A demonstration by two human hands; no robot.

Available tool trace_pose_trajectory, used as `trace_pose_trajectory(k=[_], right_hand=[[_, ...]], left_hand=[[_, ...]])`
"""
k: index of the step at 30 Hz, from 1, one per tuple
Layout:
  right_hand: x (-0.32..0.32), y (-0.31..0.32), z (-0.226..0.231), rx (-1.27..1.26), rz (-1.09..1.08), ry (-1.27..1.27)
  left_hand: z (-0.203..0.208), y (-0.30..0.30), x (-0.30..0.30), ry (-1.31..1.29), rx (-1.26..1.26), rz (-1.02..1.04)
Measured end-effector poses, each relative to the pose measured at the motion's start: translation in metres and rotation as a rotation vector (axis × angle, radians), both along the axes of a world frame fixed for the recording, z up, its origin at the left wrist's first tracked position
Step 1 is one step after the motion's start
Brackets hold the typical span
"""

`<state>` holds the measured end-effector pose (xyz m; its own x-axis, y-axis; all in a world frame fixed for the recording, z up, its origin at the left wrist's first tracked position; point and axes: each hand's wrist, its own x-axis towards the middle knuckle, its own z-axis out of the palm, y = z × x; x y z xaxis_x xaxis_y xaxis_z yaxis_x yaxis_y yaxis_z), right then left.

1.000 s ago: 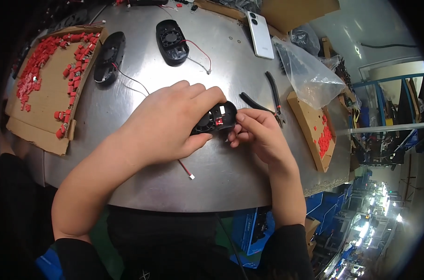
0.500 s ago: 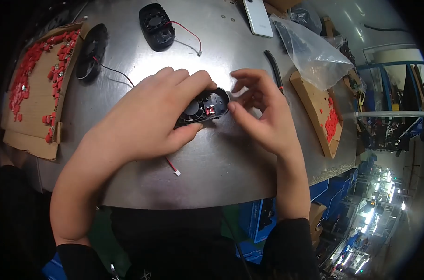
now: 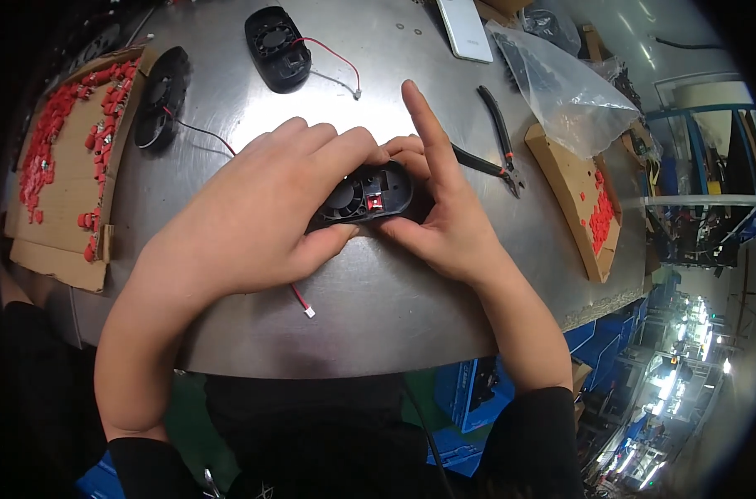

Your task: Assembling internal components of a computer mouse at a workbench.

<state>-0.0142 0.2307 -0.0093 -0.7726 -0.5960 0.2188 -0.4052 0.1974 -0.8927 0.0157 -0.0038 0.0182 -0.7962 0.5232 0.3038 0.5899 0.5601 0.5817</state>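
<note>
Between my hands is a black oval plastic housing (image 3: 396, 185) with a small round fan (image 3: 345, 198) and a red part (image 3: 375, 202) set in it. My left hand (image 3: 265, 200) wraps over its left end, thumb along the near edge. At the right end, my right hand (image 3: 444, 212) grips the housing with its thumb on the near side and curled fingers on the far side; its index finger points up and away. A red and black wire with a white connector (image 3: 309, 313) comes out under my left hand onto the metal table (image 3: 369, 324).
Two similar fan housings lie beyond, one at the back (image 3: 278, 50) and one at the left (image 3: 161, 100). A cardboard tray (image 3: 74, 179) of red parts stands left, another tray (image 3: 565, 179) right. Cutting pliers (image 3: 503, 137), a white phone (image 3: 465, 32) and a plastic bag (image 3: 565, 91) lie to the right.
My right hand has closed from beside the housing onto its right end, and its index finger has lifted. My left hand keeps its hold. More of the pliers now shows.
</note>
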Motion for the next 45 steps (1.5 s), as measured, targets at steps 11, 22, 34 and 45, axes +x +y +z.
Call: trace_pose_trajectory(k=[11,22,34,45], right_hand=[[0.002,0.004,0.007,0.137,-0.008,-0.051],[0.002,0.007,0.01,0.053,0.027,-0.133],[0.002,0.007,0.006,0.113,0.025,-0.072],[-0.006,0.015,0.006,0.211,-0.041,0.302]], left_hand=[[0.008,0.0,0.006,-0.131,-0.062,0.019],[0.014,-0.008,0.003,-0.22,-0.095,0.005],[0.019,-0.01,0.0,-0.242,-0.13,-0.048],[0.022,-0.019,-0.002,-0.231,-0.147,-0.08]])
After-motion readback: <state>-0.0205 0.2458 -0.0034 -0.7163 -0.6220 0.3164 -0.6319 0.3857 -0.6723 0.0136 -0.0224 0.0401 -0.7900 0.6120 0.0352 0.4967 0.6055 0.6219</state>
